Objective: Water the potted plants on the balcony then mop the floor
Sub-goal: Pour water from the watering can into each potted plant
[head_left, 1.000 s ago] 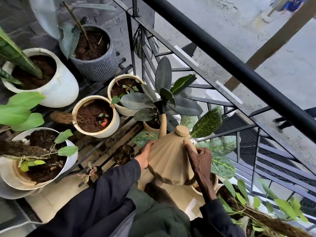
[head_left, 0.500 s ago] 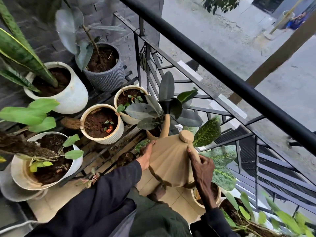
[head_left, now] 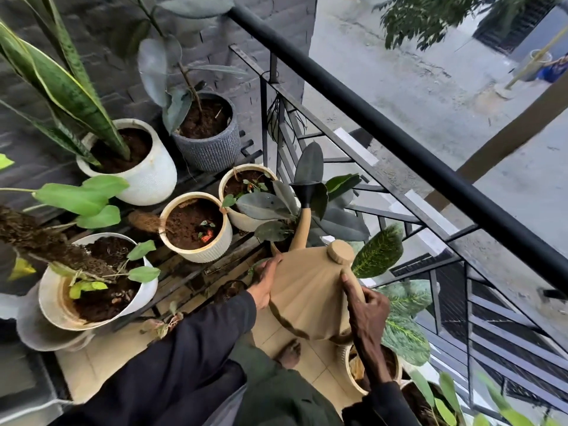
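Black railing [head_left: 399,127] hems in the right side closely; bare floor [head_left: 89,367] shows only under the can [head_left: 310,293]. The hold matches a moment ago: left hand [head_left: 266,284] flat against the can's side, right hand [head_left: 365,305] wrapped round the handle, spout over the dark-leaved plant [head_left: 264,206]. The cream pot [head_left: 212,253] holds soil and a seedling.

Soft, flat daylight comes in from the open street [head_left: 430,96] at upper right, shadows faint, brick wall [head_left: 101,32] at upper left dim, the wide lens bowing the railing [head_left: 399,142], and leaves [head_left: 448,392] at lower right smeared with blur.
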